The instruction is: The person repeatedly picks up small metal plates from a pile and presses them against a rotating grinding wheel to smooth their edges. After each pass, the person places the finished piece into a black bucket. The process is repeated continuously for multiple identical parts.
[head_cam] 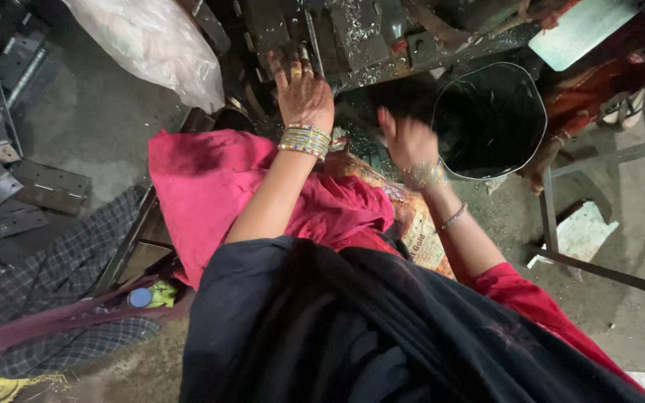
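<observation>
The left hand (301,89), wrist stacked with gold and green bangles, lies flat with fingers spread on the dark, grimy metal press (352,37), its surface flecked with bright filings. The right hand (406,140) is blurred just right of it, beside a round black bin (490,119); whether its grip is spread or pressed together cannot be told. Flat steel hinge plates (9,194) lie well left of the press.

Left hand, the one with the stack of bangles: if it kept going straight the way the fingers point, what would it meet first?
The left hand points up-frame, fingertips already at the dark metal machine. That is probably first, though depth is unclear.
</observation>
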